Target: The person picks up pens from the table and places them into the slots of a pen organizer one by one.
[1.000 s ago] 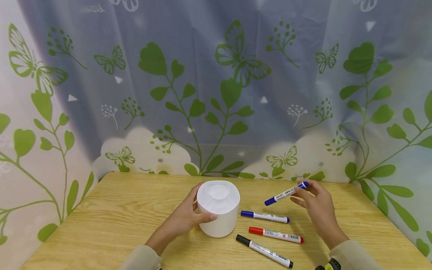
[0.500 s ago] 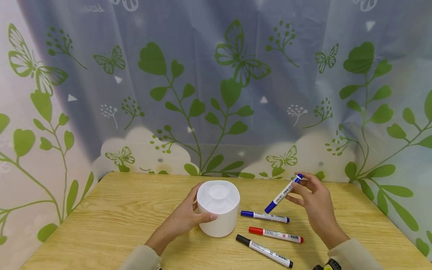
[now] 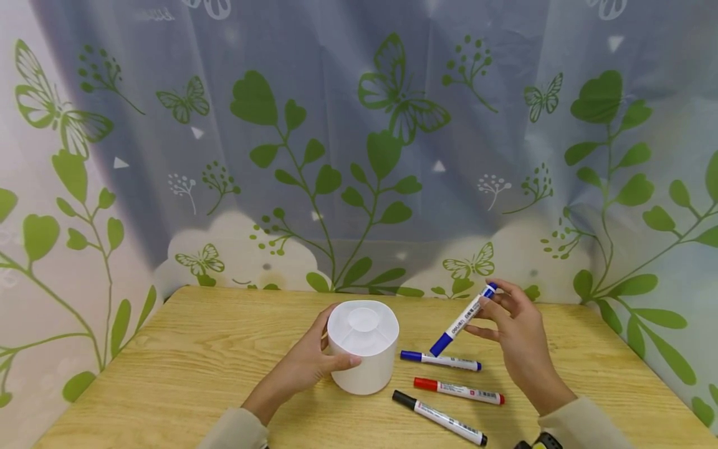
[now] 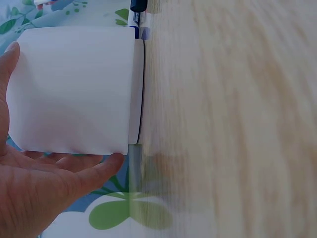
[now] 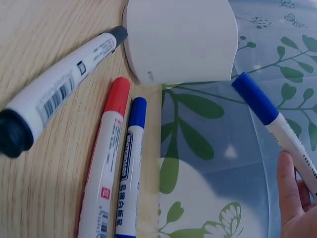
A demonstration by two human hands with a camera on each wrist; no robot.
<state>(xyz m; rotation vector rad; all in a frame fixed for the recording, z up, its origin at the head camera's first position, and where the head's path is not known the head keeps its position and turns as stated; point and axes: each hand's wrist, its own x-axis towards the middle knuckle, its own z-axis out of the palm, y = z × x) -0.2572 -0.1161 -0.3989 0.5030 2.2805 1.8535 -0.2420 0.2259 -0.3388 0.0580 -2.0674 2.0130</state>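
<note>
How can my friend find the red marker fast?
On the pale wooden table, find the white rounded container. To its right in the head view, the white marker with red ends lies between the white blue-ended marker and the white black-ended marker. It's the only marker with red ends.

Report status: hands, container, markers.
Left hand grips white container. Right hand holds blue marker aloft, tilted. Black marker, red marker, second blue marker lie between hands; no obstruction seen.

Soft light is washing the surface (image 3: 224, 337); faint shadow is darkening its right; left wrist view is looking blurred.
</note>
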